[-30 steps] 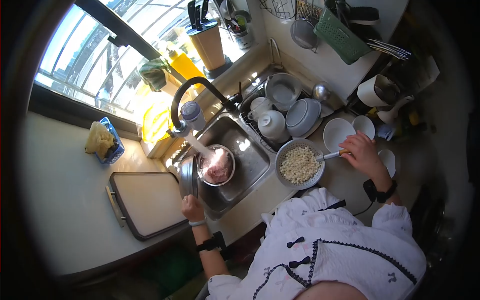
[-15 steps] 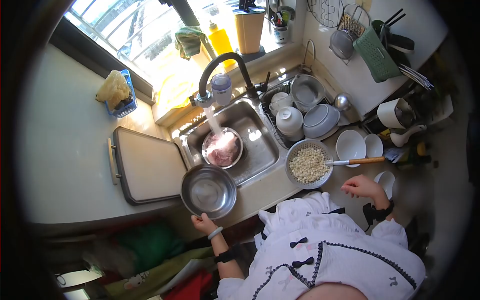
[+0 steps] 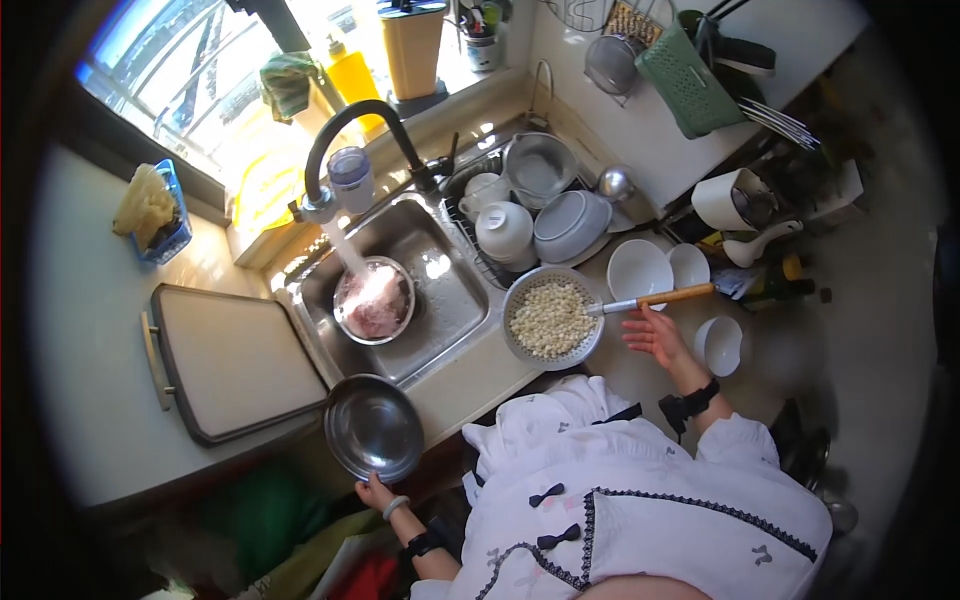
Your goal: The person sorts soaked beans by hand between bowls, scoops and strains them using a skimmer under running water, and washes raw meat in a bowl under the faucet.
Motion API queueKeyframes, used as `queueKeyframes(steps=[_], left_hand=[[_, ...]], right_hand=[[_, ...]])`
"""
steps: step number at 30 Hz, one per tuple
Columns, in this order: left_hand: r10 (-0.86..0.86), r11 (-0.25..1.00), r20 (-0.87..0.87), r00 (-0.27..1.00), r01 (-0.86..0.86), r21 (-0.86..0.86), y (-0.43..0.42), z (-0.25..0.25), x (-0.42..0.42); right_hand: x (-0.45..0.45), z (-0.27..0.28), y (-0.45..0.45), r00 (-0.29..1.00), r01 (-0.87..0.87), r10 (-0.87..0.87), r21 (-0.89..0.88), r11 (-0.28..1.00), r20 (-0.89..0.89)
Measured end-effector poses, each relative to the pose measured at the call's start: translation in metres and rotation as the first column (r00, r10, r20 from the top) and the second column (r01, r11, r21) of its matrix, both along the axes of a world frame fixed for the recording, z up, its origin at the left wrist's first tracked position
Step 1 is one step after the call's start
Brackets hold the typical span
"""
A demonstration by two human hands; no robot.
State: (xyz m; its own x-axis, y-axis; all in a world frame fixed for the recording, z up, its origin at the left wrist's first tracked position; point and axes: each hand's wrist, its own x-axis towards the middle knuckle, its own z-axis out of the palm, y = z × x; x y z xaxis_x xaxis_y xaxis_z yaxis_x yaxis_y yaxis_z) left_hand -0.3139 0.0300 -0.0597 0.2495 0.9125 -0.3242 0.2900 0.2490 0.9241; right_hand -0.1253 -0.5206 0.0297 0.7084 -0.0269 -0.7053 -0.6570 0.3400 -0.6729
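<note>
My left hand [image 3: 376, 492] grips the near rim of a metal bowl [image 3: 374, 430], which is tilted over the counter edge in front of the sink. My right hand [image 3: 655, 336] is open, fingers spread, just below the wooden handle [image 3: 675, 295] of a utensil whose far end rests in pale kernels. Whether a fingertip touches the handle I cannot tell. Those kernels [image 3: 550, 318] fill a white colander [image 3: 593, 352] on the counter. In the sink [image 3: 447, 330], water runs from the black faucet [image 3: 365, 108] onto raw meat [image 3: 375, 305] in a round bowl.
Left of the sink lies a cutting board [image 3: 235, 365]. A dish rack right of the sink holds cups and bowls, among them a white bowl [image 3: 503, 230]. More white bowls [image 3: 640, 270] stand beyond the colander. A blue basket [image 3: 172, 235] sits at the far left.
My right hand has moved up to the wooden handle and spread its fingers. The metal bowl in my left hand is more tilted and lower. The whole view has shifted.
</note>
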Motion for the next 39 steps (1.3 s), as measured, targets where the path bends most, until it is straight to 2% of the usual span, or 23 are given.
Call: queueKeyframes(steps=[2, 3, 4, 6, 8, 10, 12, 14, 16, 19, 24, 25, 26, 27, 29, 31, 32, 34, 38, 39], left_hand=[[-0.051, 0.997, -0.21, 0.976, 0.063, 0.05, 0.013, -0.008, -0.01], [-0.073, 0.977, -0.275, 0.959, 0.124, 0.174, 0.034, -0.036, -0.027], [-0.044, 0.994, -0.321, 0.946, 0.073, 0.079, 0.012, 0.004, -0.009], [0.008, 0.898, -0.46, 0.888, 0.196, 0.393, 0.017, 0.012, -0.012], [0.055, 0.706, -0.53, 0.846, 0.342, 0.62, 0.015, 0.041, -0.005], [0.023, 0.721, -0.504, 0.863, 0.335, 0.607, 0.0, 0.078, 0.021], [-0.107, 0.644, -0.516, 0.85, 0.455, 0.615, -0.005, 0.095, 0.039], [-0.236, 0.7, -0.433, 0.87, 0.462, 0.545, -0.02, 0.103, 0.065], [-0.421, 0.729, -0.31, 0.853, 0.521, 0.445, -0.03, 0.092, 0.088], [-0.621, 0.565, -0.317, 0.716, 0.69, 0.452, -0.071, 0.104, 0.123], [-0.792, 0.336, -0.38, 0.478, 0.861, 0.382, -0.114, 0.11, 0.16], [-0.79, 0.341, -0.381, 0.48, 0.861, 0.377, -0.122, 0.108, 0.168], [-0.849, 0.25, -0.368, 0.38, 0.901, 0.354, -0.13, 0.102, 0.175], [-0.895, 0.156, -0.351, 0.276, 0.93, 0.333, -0.138, 0.095, 0.181], [-0.943, 0.041, -0.312, 0.119, 0.968, 0.246, -0.158, 0.072, 0.193], [-0.989, -0.006, -0.145, -0.019, 0.996, -0.087, -0.181, 0.051, 0.206], [-0.99, -0.002, -0.141, -0.014, 0.997, -0.083, -0.193, 0.044, 0.212], [-0.995, -0.074, -0.016, -0.095, 0.862, -0.501, -0.213, 0.04, 0.225], [-0.996, -0.072, -0.001, -0.085, 0.847, -0.528, -0.22, 0.016, 0.229], [-0.998, 0.012, 0.052, 0.046, 0.849, -0.528, -0.216, 0.02, 0.23]], right_hand=[[0.003, -0.006, 0.004, 0.998, 0.053, -0.054, -0.077, 0.996, -0.013], [0.006, 0.002, 0.013, 0.991, 0.13, -0.127, -0.136, 0.982, 0.032], [0.007, 0.001, 0.014, 0.989, 0.145, -0.143, -0.142, 0.979, 0.029], [0.012, -0.005, 0.011, 0.98, 0.153, -0.132, -0.146, 0.977, 0.149], [0.014, -0.006, 0.01, 0.97, 0.197, -0.173, -0.131, 0.972, 0.169], [0.017, -0.016, 0.007, 0.979, 0.135, -0.111, -0.139, 0.981, 0.17], [0.021, -0.025, 0.003, 0.985, 0.093, -0.075, -0.109, 0.99, 0.153], [0.023, -0.03, 0.001, 0.99, 0.044, -0.033, -0.078, 0.996, 0.14], [0.023, -0.03, 0.0, 0.966, 0.145, -0.139, -0.015, 0.989, 0.219], [0.019, -0.022, 0.002, 0.961, 0.183, -0.179, 0.005, 0.983, 0.212], [0.015, 0.027, 0.005, 0.933, 0.254, -0.255, 0.034, 0.966, 0.253], [0.017, 0.037, 0.005, 0.904, 0.318, -0.326, 0.076, 0.945, 0.276], [0.019, 0.047, 0.005, 0.869, 0.378, -0.397, 0.119, 0.918, 0.296], [0.022, 0.055, 0.003, 0.857, 0.35, -0.359, 0.092, 0.932, 0.369], [0.028, 0.07, 0.002, 0.828, 0.378, -0.37, 0.068, 0.923, 0.422], [0.034, 0.08, 0.003, 0.775, 0.418, -0.384, 0.048, 0.907, 0.501], [0.036, 0.081, 0.003, 0.775, 0.414, -0.379, 0.047, 0.909, 0.506], [0.041, 0.081, 0.0, 0.731, 0.454, -0.367, -0.01, 0.891, 0.576], [0.04, 0.069, -0.005, 0.701, 0.5, -0.365, -0.056, 0.864, 0.613], [0.039, 0.068, -0.003, 0.721, 0.488, -0.363, -0.062, 0.87, 0.59]])
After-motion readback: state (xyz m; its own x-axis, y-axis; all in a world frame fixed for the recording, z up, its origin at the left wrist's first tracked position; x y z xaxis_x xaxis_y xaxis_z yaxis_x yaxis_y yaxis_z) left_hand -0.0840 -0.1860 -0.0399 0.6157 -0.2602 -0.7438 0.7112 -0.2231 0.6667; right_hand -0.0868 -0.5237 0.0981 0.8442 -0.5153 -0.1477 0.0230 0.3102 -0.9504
